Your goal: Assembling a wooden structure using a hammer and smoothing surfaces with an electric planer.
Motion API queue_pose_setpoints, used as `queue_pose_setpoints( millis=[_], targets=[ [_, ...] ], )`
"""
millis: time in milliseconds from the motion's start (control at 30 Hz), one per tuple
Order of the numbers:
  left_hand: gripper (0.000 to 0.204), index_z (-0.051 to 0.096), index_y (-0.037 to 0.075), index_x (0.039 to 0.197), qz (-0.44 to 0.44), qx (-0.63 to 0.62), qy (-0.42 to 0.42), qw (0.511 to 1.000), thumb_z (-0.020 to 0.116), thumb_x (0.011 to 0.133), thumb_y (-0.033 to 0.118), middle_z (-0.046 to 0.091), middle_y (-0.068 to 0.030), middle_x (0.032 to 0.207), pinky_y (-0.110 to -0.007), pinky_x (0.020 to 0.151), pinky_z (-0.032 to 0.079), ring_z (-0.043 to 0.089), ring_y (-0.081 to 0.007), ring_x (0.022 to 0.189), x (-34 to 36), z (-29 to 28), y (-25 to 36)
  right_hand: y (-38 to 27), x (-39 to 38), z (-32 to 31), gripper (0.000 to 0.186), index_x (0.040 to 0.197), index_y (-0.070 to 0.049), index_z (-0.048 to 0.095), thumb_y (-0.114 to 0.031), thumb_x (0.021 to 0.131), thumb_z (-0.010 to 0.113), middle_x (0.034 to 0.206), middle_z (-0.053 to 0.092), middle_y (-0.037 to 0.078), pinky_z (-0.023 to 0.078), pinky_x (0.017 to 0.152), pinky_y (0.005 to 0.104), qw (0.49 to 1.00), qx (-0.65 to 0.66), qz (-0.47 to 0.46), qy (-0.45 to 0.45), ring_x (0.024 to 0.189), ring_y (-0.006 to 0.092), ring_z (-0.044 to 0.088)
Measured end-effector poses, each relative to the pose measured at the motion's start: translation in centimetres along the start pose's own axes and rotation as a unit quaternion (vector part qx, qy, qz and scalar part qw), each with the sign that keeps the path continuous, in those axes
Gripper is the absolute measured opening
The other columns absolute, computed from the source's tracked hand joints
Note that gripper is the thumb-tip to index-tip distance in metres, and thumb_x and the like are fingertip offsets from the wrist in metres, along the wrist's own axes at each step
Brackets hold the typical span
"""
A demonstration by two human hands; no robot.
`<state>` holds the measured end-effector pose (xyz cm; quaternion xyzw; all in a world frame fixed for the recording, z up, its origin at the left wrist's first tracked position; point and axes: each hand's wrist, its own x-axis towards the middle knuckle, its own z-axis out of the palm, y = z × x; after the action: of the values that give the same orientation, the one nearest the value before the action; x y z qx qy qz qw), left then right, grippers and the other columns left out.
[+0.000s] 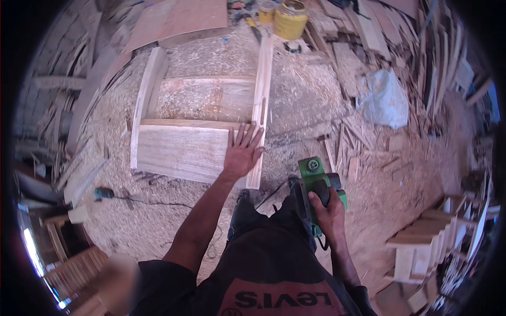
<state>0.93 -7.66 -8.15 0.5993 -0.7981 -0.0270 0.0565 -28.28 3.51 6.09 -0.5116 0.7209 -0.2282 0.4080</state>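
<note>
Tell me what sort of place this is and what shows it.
Probably a woodworking shop: wood shavings lie all around, scrap wood is piled at the right, and the right hand holds a green power tool.

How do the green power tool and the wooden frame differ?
The power tool is green and black; the wooden frame is pale. The power tool is compact; the wooden frame is larger. The right hand grips the power tool; the left hand lies spread on the wooden frame. Each has a hand on it.

Right fingers [334, 198] grip planer [319, 186] (green).
</note>
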Motion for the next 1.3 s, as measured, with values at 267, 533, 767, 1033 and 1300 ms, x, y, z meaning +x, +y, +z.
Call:
queue_pose_setpoints(
  millis=[267, 533, 767, 1033, 1300],
  targets=[
    [0.067, 0.027, 0.026, 0.160, -0.015, 0.036, 0.019, 0.999, 0.035, 0.103, 0.061, 0.019, -0.0132, 0.167, -0.054, 0.126, 0.004, 0.012, -0.0335, 0.156, -0.2, -2.2, -9.8, -1.8, -9.1, 10.8, 0.043, 0.111, 0.003, 0.063, -0.036, 0.096, 0.069, 0.078, 0.066, 0.012, 0.050, 0.062, 0.0355, 0.982, 0.166, 0.050, 0.078, 0.066, 0.0188, 0.061],
    [0.066, 0.034, 0.024, 0.158, -0.070, 0.018, 0.072, 0.995, 0.041, 0.102, 0.059, 0.035, -0.0136, 0.160, -0.055, 0.124, 0.010, 0.023, -0.0350, 0.152, -1.9, -2.7, -13.4, -2.9, -12.4, 19.2, 0.044, 0.116, 0.004, 0.060, -0.035, 0.097, 0.067, 0.086, 0.070, 0.023, 0.054, 0.070, 0.0440, 0.975, 0.151, 0.122, 0.108, 0.077, 0.0329, 0.070],
    [0.066, 0.036, 0.024, 0.157, -0.070, 0.011, 0.067, 0.995, 0.042, 0.101, 0.059, 0.033, -0.0127, 0.162, -0.055, 0.125, 0.007, 0.021, -0.0344, 0.153, -1.6, -3.0, -13.4, -3.5, -10.2, 20.2, 0.036, 0.102, 0.002, 0.060, -0.034, 0.100, 0.063, 0.066, 0.061, 0.010, 0.045, 0.050, 0.0337, 0.974, 0.136, 0.040, 0.179, 0.055, 0.0159, 0.059],
    [0.066, 0.036, 0.022, 0.157, -0.068, 0.001, 0.058, 0.996, 0.042, 0.101, 0.058, 0.033, -0.0144, 0.162, -0.058, 0.124, 0.007, 0.022, -0.0374, 0.152, -1.6, -3.1, -13.3, -5.0, -5.6, 20.4, 0.035, 0.101, 0.002, 0.061, -0.033, 0.101, 0.063, 0.063, 0.059, 0.007, 0.042, 0.047, 0.0313, 0.967, 0.149, 0.027, 0.203, 0.052, 0.0121, 0.055],
    [0.065, 0.038, 0.022, 0.156, -0.066, 0.003, 0.059, 0.996, 0.043, 0.102, 0.056, 0.035, -0.0153, 0.161, -0.058, 0.123, 0.007, 0.022, -0.0379, 0.151, -1.9, -3.1, -13.3, -8.3, -0.2, 19.0, 0.043, 0.107, 0.007, 0.063, -0.035, 0.098, 0.066, 0.082, 0.068, 0.022, 0.051, 0.071, 0.0431, 0.966, 0.169, 0.050, 0.189, 0.074, 0.0299, 0.066]
  ],
)
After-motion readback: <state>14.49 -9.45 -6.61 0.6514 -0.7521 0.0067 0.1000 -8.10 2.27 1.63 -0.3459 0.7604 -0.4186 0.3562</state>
